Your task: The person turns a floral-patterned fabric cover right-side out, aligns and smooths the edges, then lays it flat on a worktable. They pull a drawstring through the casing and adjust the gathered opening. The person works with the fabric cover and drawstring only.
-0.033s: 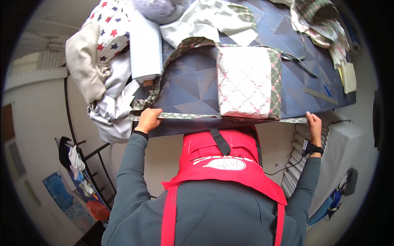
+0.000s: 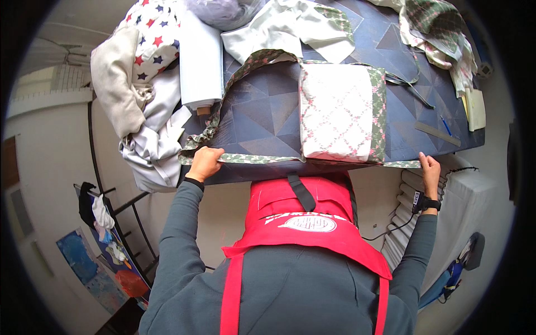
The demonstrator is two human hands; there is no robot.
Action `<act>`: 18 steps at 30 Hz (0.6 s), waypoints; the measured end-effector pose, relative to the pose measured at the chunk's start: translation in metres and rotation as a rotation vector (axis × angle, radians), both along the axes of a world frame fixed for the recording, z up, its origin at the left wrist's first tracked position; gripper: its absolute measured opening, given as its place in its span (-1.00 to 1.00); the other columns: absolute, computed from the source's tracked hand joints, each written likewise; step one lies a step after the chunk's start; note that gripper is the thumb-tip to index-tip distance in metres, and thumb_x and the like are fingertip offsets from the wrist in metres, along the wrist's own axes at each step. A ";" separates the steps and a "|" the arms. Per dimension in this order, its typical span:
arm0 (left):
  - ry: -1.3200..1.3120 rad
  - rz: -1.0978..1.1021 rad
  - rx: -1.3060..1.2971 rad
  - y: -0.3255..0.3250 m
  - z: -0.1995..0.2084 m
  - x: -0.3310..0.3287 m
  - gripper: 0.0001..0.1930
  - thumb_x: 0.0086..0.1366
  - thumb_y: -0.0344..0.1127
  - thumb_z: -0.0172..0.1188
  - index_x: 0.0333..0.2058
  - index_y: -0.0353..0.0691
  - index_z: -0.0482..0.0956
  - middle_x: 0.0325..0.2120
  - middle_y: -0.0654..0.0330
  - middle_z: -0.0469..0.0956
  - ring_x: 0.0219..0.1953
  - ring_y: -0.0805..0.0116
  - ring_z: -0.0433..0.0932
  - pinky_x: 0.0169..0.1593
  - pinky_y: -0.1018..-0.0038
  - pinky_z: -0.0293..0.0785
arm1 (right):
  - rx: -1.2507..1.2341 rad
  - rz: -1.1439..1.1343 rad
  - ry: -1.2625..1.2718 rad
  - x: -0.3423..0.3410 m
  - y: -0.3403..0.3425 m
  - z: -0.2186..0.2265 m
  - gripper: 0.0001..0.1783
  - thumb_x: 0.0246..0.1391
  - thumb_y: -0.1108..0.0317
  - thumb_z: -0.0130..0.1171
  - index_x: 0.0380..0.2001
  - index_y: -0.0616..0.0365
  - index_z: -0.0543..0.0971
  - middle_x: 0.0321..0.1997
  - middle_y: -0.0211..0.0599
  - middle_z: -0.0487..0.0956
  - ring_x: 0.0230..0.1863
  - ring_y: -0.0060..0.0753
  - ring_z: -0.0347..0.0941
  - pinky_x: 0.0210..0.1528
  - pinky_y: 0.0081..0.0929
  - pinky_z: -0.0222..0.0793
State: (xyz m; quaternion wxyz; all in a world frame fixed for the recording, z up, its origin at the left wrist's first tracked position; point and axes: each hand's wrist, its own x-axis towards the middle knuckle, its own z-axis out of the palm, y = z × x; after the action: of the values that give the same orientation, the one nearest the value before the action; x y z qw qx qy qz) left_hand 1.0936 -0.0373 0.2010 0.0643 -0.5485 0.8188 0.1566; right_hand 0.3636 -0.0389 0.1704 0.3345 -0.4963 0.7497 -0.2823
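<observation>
A narrow green floral fabric strip (image 2: pixel 259 159) runs taut along the near edge of the table. My left hand (image 2: pixel 205 163) is closed round it near the table's left corner, and the strip's loose length curls up and back in an arc from there. At the right, my right hand (image 2: pixel 429 170) pinches the strip's other end between thumb and fingers. Between the hands, a thick folded stack of floral fabric (image 2: pixel 336 111), white with a green band along its right side, lies at the table's front edge. Part of the strip passes along the stack's near side.
The table has a dark blue geometric cover (image 2: pixel 259 106). A white roll (image 2: pixel 201 61) and heaped fabrics (image 2: pixel 117 84) lie at the left. White cloth (image 2: pixel 279 30) lies farther back. A ruler (image 2: pixel 437 134), a blue pen (image 2: pixel 446 125) and more floral cloth (image 2: pixel 441 33) are at the right.
</observation>
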 end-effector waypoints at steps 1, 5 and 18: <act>0.013 -0.026 -0.016 0.005 -0.001 0.003 -0.91 0.05 -0.41 0.23 -0.44 -0.15 0.50 -0.52 0.08 0.56 -0.38 0.00 0.57 -0.24 0.17 0.44 | -0.053 0.032 0.220 0.000 -0.004 0.000 -0.46 0.23 0.19 0.21 -0.76 0.09 0.28 -0.73 -0.53 0.22 -0.61 -0.69 0.05 -0.57 -0.46 0.00; 0.068 -0.059 -0.090 0.022 -0.016 -0.002 -0.87 -0.04 -0.44 0.22 -0.47 -0.12 0.47 -0.58 0.19 0.52 -0.40 0.14 0.55 -0.24 0.25 0.40 | -0.155 0.162 0.529 -0.017 -0.034 -0.004 -0.51 0.20 0.19 0.17 -0.66 0.31 0.32 -0.71 -0.02 0.27 -0.68 -0.26 0.07 -0.56 -0.26 0.10; 0.255 0.095 -0.186 -0.003 -0.009 -0.115 -0.35 -0.22 -0.34 0.50 -0.06 -0.23 0.47 -0.14 0.08 0.50 -0.01 0.03 0.46 0.05 0.18 0.35 | -0.006 0.248 0.493 -0.032 -0.069 0.004 -0.52 0.23 0.19 0.15 -0.62 0.37 0.37 -0.68 0.02 0.27 -0.66 -0.29 0.07 -0.53 -0.24 0.12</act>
State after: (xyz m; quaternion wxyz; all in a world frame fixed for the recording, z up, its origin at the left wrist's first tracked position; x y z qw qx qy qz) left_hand 0.9790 -0.0404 0.1920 -0.0985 -0.5658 0.8045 0.1513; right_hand 0.3312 -0.1077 0.1745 0.1725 -0.6390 0.7412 -0.1124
